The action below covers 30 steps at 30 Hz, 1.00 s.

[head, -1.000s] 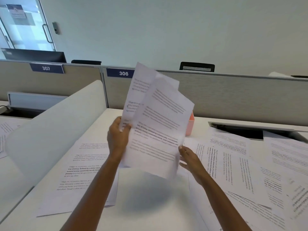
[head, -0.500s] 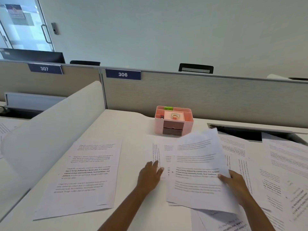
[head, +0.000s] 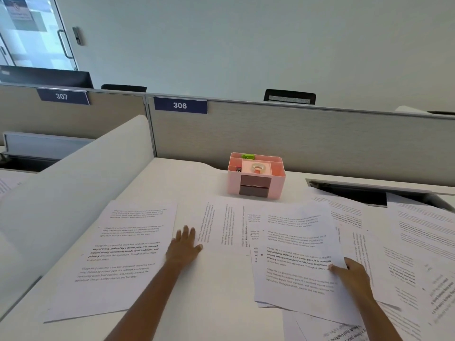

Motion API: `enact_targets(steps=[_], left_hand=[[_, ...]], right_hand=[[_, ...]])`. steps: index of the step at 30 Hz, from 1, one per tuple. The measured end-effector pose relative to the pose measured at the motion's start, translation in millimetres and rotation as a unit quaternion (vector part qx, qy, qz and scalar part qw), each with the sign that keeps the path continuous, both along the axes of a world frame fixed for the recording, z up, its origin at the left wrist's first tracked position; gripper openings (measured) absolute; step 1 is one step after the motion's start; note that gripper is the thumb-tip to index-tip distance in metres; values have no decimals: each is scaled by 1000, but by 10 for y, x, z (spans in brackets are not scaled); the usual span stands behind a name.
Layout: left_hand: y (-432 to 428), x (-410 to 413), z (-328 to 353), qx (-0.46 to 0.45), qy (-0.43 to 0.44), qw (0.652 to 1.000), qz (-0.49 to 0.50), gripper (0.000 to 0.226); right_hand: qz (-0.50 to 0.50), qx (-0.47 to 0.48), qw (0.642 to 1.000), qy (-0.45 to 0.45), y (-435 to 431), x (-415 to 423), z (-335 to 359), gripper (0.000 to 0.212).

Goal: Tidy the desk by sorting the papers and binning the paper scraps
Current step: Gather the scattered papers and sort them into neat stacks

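While the left hand [head: 183,247] lies flat, the right hand [head: 354,274] pinches a sheet [head: 298,254], long axis pointing away.

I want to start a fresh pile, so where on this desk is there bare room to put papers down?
Bare desk lies at the near edge, between the left sheet and the stack the right hand holds. Another patch runs from the pink organizer leftward along the partition. Right of that stack, overlapping sheets crowd everything.
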State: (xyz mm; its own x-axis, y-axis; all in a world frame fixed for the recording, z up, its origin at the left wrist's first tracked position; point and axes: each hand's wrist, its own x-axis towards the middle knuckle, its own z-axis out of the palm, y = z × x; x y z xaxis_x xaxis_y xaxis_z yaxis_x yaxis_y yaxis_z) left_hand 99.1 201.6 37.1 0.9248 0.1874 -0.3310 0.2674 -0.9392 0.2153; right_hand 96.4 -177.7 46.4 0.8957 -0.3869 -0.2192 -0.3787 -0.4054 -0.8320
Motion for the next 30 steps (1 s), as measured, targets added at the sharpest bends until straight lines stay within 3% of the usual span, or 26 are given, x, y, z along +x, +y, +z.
enact_targets(steps=[6, 13, 19, 23, 30], left_hand=[[19, 40, 171, -36, -72, 995, 63, 36], [-640, 1, -91, -14, -72, 995, 65, 85], [-411, 182, -24, -55, -24, 998, 2, 95], [-256, 212, -29, -63, -4, 997, -38, 97], [-64, 300, 71, -35, 53, 994, -83, 99]], right_hand=[[-2, 5, 1000, 0, -48, 21, 11, 11], [13, -3, 1000, 0, -19, 81, -29, 25], [7, -8, 1000, 2, -148, 89, -57, 23], [0, -3, 1000, 1, -204, 122, -71, 34], [4, -20, 1000, -2, -200, 133, -84, 29]])
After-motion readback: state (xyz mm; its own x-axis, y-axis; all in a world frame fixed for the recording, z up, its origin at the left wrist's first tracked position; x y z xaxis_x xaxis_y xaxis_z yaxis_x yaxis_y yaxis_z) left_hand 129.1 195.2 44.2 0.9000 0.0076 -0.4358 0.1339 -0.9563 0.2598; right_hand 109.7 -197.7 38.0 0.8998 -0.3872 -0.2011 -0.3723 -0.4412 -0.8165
